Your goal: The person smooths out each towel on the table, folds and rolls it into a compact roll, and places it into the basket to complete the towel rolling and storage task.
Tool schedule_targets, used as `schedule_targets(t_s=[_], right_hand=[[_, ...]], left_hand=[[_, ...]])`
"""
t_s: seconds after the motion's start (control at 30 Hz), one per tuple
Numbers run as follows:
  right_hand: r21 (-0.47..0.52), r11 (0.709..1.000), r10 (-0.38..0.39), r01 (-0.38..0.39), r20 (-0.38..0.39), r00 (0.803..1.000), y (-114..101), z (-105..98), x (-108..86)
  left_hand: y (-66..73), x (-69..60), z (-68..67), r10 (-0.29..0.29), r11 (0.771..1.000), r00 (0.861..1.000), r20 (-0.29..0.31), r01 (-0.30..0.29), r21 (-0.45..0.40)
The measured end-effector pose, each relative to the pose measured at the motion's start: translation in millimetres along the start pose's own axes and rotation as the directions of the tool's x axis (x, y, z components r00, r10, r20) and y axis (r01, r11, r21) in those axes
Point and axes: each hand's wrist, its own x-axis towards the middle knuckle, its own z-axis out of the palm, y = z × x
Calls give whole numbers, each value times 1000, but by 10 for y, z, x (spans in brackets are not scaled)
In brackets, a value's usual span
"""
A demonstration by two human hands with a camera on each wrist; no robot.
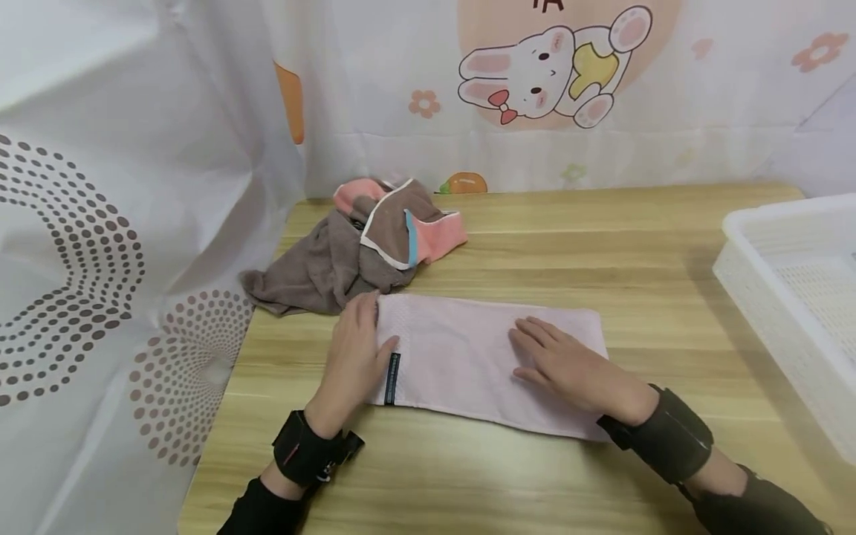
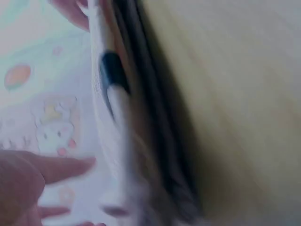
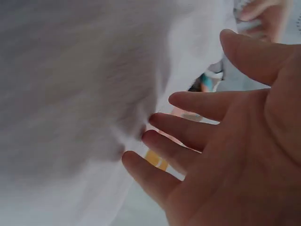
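A pale pink cloth [image 1: 461, 357], folded into a long rectangle with a dark label near its left end, lies flat on the wooden table. My left hand [image 1: 356, 355] rests along its left edge, fingers extended and thumb over the cloth. On the right part of the cloth lies my right hand [image 1: 565, 364], its fingers straight and slightly spread. The right wrist view shows that hand [image 3: 225, 132] with fingertips touching the pale cloth [image 3: 84, 94]. The left wrist view is blurred; the cloth's layered edge [image 2: 115, 103] stands beside the left hand [image 2: 28, 183].
Behind the left hand sits a crumpled brown cloth [image 1: 321, 260] with pink, white and blue trim. A white plastic basket [image 1: 769, 297] stands at the right. Printed curtains [image 1: 374, 89] hang behind and left of the wooden table [image 1: 428, 475].
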Motion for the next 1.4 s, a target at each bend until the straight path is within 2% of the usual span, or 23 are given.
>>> schedule_targets(t_s=[0.03, 0.07, 0.1, 0.13, 0.17, 0.23, 0.27, 0.3, 0.33, 0.47, 0.57, 0.67, 0.73, 0.77, 0.87, 1.0, 1.07, 1.2, 1.33, 1.4], right_hand=[[-12, 1000, 17, -17, 4, 1000, 21, 20, -25], [-23, 999, 34, -34, 4, 999, 38, 38, -46], [-33, 998, 49, -49, 4, 999, 56, 58, -64], [-39, 997, 69, -69, 7, 998, 73, 77, -82], [-48, 995, 91, -90, 11, 996, 89, 94, -98], [-68, 989, 132, -130, 16, 991, 126, 126, -132], [-75, 986, 151, -150, 16, 988, 139, 132, -151], [-83, 983, 165, -164, 15, 986, 159, 140, -172], [-86, 980, 180, -178, 14, 984, 178, 145, -191], [-77, 977, 200, -199, 4, 980, 248, 146, -255], [-54, 973, 224, -223, 17, 974, 284, 131, -290], [-39, 968, 248, -247, 37, 968, 318, 111, -311], [-35, 968, 249, -247, 44, 968, 348, 99, -316], [-32, 969, 246, -245, 48, 968, 362, 91, -315], [-23, 972, 233, -232, 69, 970, 424, 59, -302], [7, 974, 224, -227, 126, 966, 541, -37, -239], [17, 976, 213, -218, 147, 966, 609, -98, -199], [-18, 987, 161, -161, 151, 975, 716, -196, -134], [-54, 990, 135, -128, 154, 979, 746, -257, -74], [-75, 989, 134, -123, 149, 980, 741, -281, -42]], left_hand=[[30, 5, 13, 63, 997, 998, 26, -65, 49], [53, 11, 29, 130, 987, 988, 80, -137, 81], [68, 17, 49, 196, 974, 969, 153, -210, 85], [74, 27, 69, 250, 960, 938, 239, -273, 66], [70, 38, 90, 286, 950, 902, 324, -311, 28], [44, 66, 119, 303, 946, 831, 467, -323, -38], [24, 82, 125, 292, 950, 805, 516, -304, -64], [2, 99, 132, 272, 958, 791, 549, -276, -77], [-20, 115, 134, 252, 965, 782, 570, -249, -85], [-88, 156, 112, 191, 980, 772, 607, -185, -73], [-120, 173, 90, 162, 985, 777, 608, -159, -59], [-141, 187, 71, 148, 987, 787, 599, -155, -39], [-151, 193, 58, 143, 987, 789, 598, -160, -26], [-152, 193, 50, 143, 986, 788, 599, -166, -17], [-135, 177, 17, 146, 983, 774, 617, -185, 0], [-103, 118, -39, 177, 972, 753, 633, -233, 5], [-92, 77, -67, 203, 966, 755, 623, -258, -1], [-76, -16, -102, 275, 951, 770, 577, -306, -44], [-10, -94, -98, 354, 927, 769, 532, -363, -93], [38, -121, -91, 371, 921, 766, 525, -376, -103]])
